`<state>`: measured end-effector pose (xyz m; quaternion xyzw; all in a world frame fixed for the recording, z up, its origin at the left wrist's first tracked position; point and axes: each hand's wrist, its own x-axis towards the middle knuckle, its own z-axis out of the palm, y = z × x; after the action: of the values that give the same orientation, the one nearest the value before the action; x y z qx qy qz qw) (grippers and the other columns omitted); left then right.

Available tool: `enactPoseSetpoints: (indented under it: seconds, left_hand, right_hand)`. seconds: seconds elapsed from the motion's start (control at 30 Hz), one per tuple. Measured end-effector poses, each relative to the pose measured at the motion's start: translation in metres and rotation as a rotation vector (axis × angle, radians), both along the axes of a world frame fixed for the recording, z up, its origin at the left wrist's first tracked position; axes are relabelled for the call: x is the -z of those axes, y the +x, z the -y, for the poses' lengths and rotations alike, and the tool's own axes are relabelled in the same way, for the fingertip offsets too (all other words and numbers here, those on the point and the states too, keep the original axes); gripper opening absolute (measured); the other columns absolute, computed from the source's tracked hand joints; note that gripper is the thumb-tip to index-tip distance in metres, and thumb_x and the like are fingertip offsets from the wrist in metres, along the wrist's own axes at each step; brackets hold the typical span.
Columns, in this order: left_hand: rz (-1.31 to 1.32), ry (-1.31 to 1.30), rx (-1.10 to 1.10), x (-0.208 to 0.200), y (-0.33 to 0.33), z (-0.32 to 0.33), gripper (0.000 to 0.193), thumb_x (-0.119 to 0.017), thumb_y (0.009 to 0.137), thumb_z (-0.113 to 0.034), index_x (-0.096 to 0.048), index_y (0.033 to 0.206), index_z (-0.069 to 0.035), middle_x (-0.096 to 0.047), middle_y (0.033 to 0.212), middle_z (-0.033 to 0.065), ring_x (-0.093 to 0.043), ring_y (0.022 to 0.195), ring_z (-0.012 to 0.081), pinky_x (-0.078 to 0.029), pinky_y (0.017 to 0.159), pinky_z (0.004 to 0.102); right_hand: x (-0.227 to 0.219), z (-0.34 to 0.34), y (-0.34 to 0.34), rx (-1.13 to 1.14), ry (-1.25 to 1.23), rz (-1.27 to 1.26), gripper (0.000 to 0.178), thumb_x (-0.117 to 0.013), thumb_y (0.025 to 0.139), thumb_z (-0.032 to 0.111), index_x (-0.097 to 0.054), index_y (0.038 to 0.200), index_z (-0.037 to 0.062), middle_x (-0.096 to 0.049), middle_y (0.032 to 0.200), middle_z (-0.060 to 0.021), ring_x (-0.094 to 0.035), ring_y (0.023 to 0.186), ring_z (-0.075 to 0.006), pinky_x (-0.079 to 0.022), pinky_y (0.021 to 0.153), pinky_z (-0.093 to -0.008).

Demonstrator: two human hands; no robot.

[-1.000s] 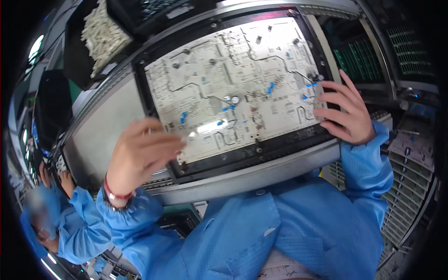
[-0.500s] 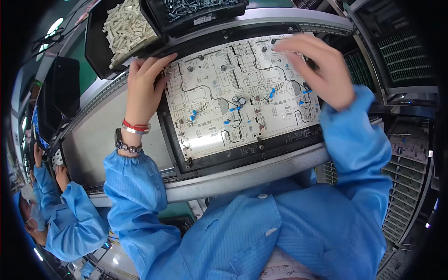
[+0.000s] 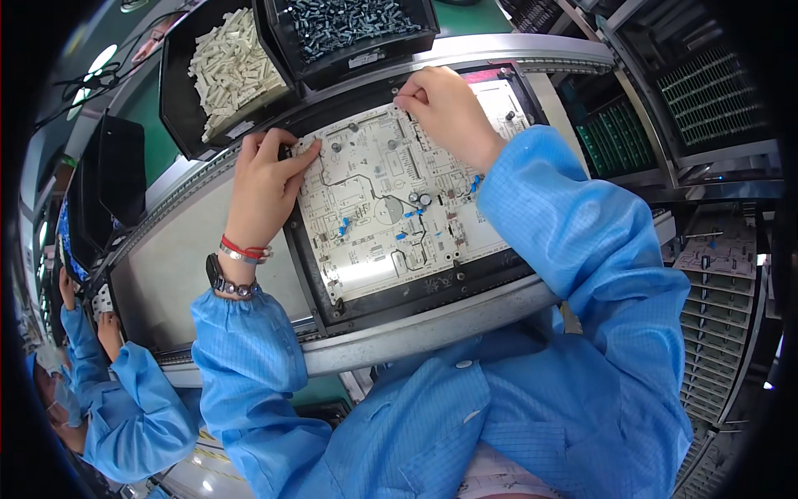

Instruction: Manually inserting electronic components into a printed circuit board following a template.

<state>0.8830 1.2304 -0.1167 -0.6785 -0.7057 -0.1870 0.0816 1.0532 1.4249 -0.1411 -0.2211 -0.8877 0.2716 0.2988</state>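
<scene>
A white circuit board [image 3: 362,270] with blue, grey and black parts lies in a black carrier frame [image 3: 303,274]. My left hand [image 3: 270,179] is at the board's far left corner, its fingers bent; one fingertip rests on the board's edge, and what lies between the fingers is hidden. At the middle of the board's far edge is my right hand [image 3: 449,112]. Its thumb and forefinger are pinched together above the carrier's far rim; anything between them is too small to make out. The right forearm and sleeve cover part of the board's right half.
Beyond the carrier stand a black bin [image 3: 179,100] of white blocks [image 3: 237,71] and another black bin [image 3: 353,66] of small dark parts. Metal rails [image 3: 432,320] run along the line. A rack of boards [image 3: 723,324] stands right; a co-worker [image 3: 137,407] sits left.
My right hand has moved left along the board's far edge, its fingers now pinched. The left hand stays at the corner, with its fingers shifted. The whole view has tilted slightly.
</scene>
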Motion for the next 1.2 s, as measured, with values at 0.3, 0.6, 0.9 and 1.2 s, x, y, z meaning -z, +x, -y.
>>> enactPoseSetpoints:
  seconds: [0.3, 0.6, 0.9, 1.2]
  left_hand:
    - [-0.017, -0.013, -0.004, -0.005, 0.002, 0.004, 0.033, -0.062, 0.075, -0.004, -0.068, 0.106, -0.017, -0.055, 0.101, 0.0068, -0.048, 0.094, 0.0282, -0.042, 0.082, 0.0369]
    - [-0.012, -0.03, -0.031, -0.004, -0.003, 0.009, 0.033, -0.063, 0.074, -0.006, -0.068, 0.105, -0.017, -0.055, 0.103, 0.0069, -0.048, 0.097, 0.0286, -0.042, 0.083, 0.038]
    - [0.211, 0.262, -0.172, -0.056, -0.047, -0.02, 0.021, -0.055, 0.077, 0.001, -0.064, 0.095, -0.004, -0.06, 0.088, 0.014, -0.058, 0.082, 0.0337, -0.047, 0.074, 0.0394]
    - [-0.015, -0.105, -0.213, -0.037, -0.083, -0.077, 0.016, -0.062, 0.077, -0.004, -0.067, 0.092, -0.003, -0.065, 0.089, 0.0163, -0.062, 0.086, 0.0308, -0.049, 0.077, 0.0353]
  right_hand:
    - [-0.012, -0.077, 0.094, 0.359, 0.506, 0.215, 0.016, -0.065, 0.078, 0.012, -0.065, 0.093, 0.0055, -0.057, 0.09, -0.0067, -0.053, 0.089, -0.0266, -0.043, 0.081, -0.0359]
    - [0.0, -0.074, 0.071, 0.259, 0.103, -0.004, 0.017, -0.068, 0.078, 0.013, -0.062, 0.08, -0.0026, -0.06, 0.075, -0.0105, -0.057, 0.064, -0.0209, -0.044, 0.06, -0.0291]
    - [-0.09, -0.02, 0.011, -0.318, 0.155, -0.149, 0.024, -0.056, 0.085, 0.01, -0.059, 0.107, 0.0009, -0.06, 0.094, -0.0092, -0.059, 0.083, -0.0202, -0.046, 0.072, -0.0281]
    - [-0.054, -0.074, -0.109, -0.174, 0.386, 0.589, 0.025, -0.053, 0.084, 0.012, -0.062, 0.107, 0.0061, -0.063, 0.098, -0.0181, -0.062, 0.091, -0.0319, -0.049, 0.081, -0.0381]
